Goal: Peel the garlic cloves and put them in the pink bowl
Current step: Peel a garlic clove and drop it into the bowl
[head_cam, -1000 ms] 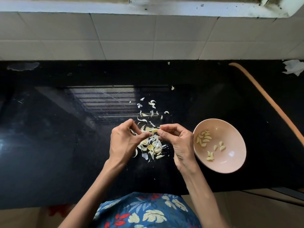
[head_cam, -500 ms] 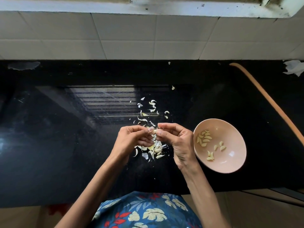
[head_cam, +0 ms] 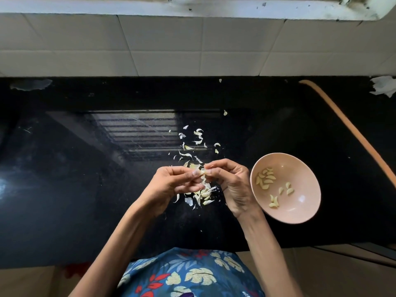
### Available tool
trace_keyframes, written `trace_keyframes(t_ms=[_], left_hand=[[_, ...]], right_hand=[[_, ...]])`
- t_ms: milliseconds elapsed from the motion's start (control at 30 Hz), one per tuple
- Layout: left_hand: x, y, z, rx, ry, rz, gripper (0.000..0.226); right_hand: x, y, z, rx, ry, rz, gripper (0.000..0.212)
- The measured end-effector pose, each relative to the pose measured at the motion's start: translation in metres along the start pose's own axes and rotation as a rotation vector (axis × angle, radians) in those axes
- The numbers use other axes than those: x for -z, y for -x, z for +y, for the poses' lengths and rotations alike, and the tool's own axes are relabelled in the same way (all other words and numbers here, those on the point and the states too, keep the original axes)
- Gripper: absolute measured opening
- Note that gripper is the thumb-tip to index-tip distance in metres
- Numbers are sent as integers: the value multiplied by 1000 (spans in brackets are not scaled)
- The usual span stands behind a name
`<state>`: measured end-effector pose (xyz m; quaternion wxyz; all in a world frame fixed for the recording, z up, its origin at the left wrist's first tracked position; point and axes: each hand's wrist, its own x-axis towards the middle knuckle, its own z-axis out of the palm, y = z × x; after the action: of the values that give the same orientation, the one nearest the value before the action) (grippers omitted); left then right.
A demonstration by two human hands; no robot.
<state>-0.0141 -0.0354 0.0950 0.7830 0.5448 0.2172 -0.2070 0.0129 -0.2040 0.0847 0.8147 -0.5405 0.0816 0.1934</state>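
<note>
Step in hand: peeling. Left hand and right hand both pinch one garlic clove above peel pile on black table. Pink bowl just right, peeled cloves inside. Next, likely: strip remaining skin, drop clove right into bowl.

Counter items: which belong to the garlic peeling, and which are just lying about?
Job: left hand, right hand, garlic clove pinched between them, pink bowl, peeled cloves inside, peel scraps.
Lying about: orange strip, white crumpled scrap far right.
</note>
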Motion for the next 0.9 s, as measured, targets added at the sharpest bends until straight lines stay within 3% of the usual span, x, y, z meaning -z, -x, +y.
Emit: trace_keyframes(t_ms=[267, 533, 700, 833, 900], left_hand=[[7, 2, 1, -59, -55, -38, 20], [9, 1, 0, -111, -21, -1, 21], [14, -1, -3, -116, 65, 61, 29], [13, -3, -7, -107, 101, 94, 27], [12, -4, -9, -111, 110, 99, 27]], right_hand=[[-6, -4, 4, 42, 169, 102, 22], [-10, -6, 5, 127, 258, 161, 20], [-4, -8, 8, 227, 538, 264, 12], [-5, -7, 7, 230, 607, 138, 34], [-9, -5, 7, 194, 591, 111, 25]])
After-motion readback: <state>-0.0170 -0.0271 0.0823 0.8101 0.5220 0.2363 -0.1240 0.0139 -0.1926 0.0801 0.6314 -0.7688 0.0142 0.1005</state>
